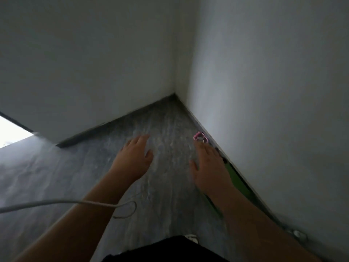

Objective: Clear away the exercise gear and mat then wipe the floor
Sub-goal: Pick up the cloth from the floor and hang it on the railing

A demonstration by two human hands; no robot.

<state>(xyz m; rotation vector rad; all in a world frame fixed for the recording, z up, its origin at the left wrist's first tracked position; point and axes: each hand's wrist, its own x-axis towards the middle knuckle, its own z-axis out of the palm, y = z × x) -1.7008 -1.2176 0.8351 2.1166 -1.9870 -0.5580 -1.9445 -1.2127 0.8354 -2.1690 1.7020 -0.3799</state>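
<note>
Hands reach forward, empty: left hand [135, 157] and right hand [209, 167], fingers spread over bare grey streaked floor [94, 176] at mid frame. Flat green mat-like gear [238, 181] and small pink looped item [200, 137] lie along the right wall [273, 91]. Clearing seems unfinished; wiping remains. No containers visible.

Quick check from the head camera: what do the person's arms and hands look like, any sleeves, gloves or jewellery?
Both forearms are bare to the frame's edge, no sleeves showing. The left hand and right hand wear no gloves; no rings or watch show, though the picture is blurred. A thin white cable crosses in front of the left forearm.
</note>
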